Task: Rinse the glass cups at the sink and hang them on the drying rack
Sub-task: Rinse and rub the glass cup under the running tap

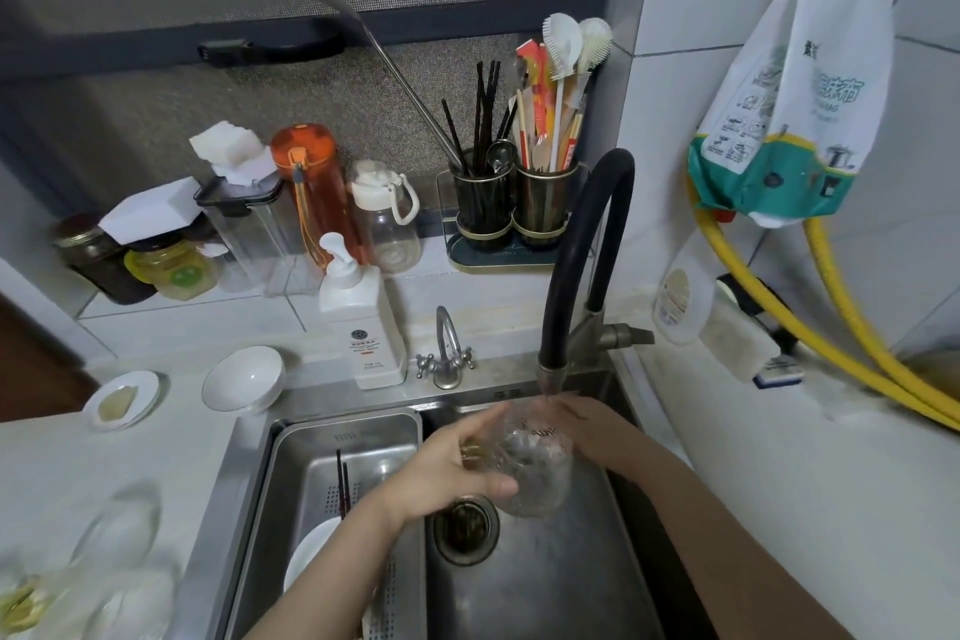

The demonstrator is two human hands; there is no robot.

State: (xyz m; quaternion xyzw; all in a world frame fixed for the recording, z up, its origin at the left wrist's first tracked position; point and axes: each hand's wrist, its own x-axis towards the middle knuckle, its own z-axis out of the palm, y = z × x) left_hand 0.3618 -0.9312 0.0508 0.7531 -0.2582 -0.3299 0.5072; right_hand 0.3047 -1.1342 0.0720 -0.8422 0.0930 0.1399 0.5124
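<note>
Head view: glass cup sits under the black faucet, water running into it, above the sink drain. Left hand has its grip wrapped round the cup; right hand cradles the far side, fingers curled against it.

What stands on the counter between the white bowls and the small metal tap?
In the head view, a white pump bottle stands between the white bowls and the small metal tap, behind the sink.
</note>
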